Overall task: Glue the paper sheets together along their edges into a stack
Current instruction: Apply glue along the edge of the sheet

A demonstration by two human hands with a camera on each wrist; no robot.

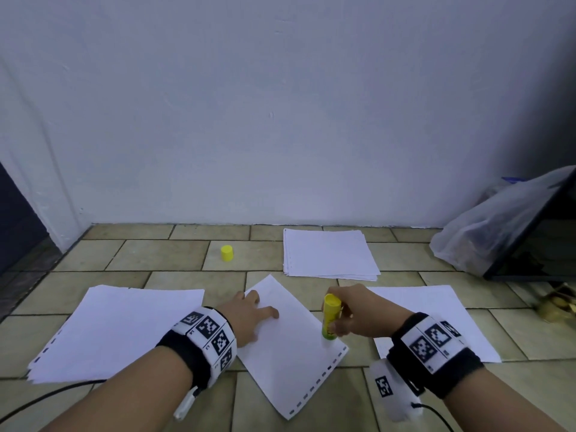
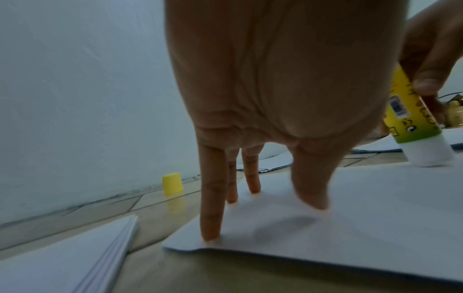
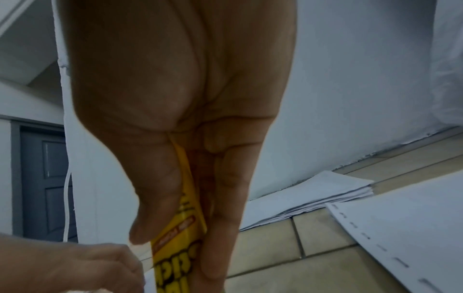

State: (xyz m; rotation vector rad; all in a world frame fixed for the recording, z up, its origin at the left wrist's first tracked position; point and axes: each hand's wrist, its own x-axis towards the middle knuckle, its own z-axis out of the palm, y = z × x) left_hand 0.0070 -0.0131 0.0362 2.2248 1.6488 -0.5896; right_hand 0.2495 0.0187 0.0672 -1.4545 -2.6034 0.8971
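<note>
Worked on a tiled floor [image 1: 174, 263], at the gluing step by the look of it. Right hand [image 1: 358, 310] wrapped around a yellow glue stick [image 1: 331, 316], thumb on one side and fingers on the other, barrel near upright with a slight tilt, white tip set down on the centre sheet [image 1: 293, 353] at its right edge, just above the punched corner. Left hand [image 1: 246, 316] spread flat with straight fingers [image 2: 210, 208], tips pressing the same sheet near its far-left side, gripping nothing.

Lay diagonally, that sheet: long axis running from the far corner between the hands down toward the near right, perforated short edge [image 1: 321, 381] closest to the right forearm. Probably meant the next stroke to follow the long right edge, away from the body, well within reach of the right hand; left hand placed across the sheet from it as an anchor.

Elsewhere: a thicker paper stack [image 1: 103, 332] to the left, loose sheets [image 1: 436, 316] to the right, another pile [image 1: 327, 254] by the wall, and the yellow cap [image 1: 227, 253] standing well apart.
</note>
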